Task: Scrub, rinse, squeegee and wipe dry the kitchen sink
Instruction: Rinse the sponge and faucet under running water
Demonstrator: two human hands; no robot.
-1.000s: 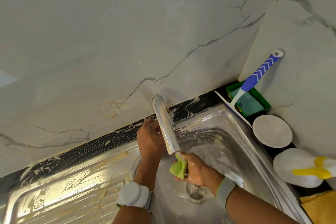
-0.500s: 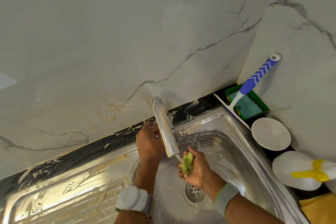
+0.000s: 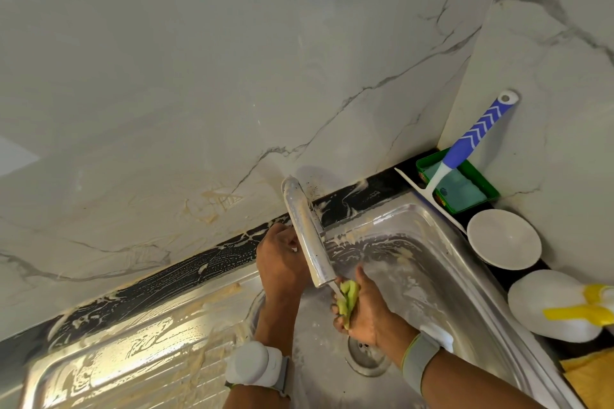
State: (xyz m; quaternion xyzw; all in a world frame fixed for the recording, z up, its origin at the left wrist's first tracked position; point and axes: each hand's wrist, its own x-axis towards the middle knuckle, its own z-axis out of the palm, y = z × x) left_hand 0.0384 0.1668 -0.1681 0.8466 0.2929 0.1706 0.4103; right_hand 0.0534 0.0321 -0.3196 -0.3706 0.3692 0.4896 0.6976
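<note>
A soapy steel sink [image 3: 442, 262] with a drain [image 3: 365, 359] fills the lower middle. Its chrome faucet spout [image 3: 307, 232] reaches out over the basin. My right hand [image 3: 365, 309] squeezes a crumpled yellow-green sponge [image 3: 347, 299] just under the spout's mouth, where a thin stream of water runs. My left hand [image 3: 280, 262] reaches behind the spout at its base; what its fingers hold is hidden by the spout. A blue-and-white squeegee [image 3: 465, 146] leans in the right corner.
A green tray [image 3: 481, 183] with a teal pad holds the squeegee's blade end. A white bowl [image 3: 503, 239] and a white spray bottle [image 3: 558, 305] with a yellow trigger stand on the right counter. A yellow cloth [image 3: 588, 375] lies at the lower right. The foamy drainboard [image 3: 133, 352] lies left.
My right hand has crushed the sponge from a loose fold into a tight wad under the spout. The left hand stays behind the faucet.
</note>
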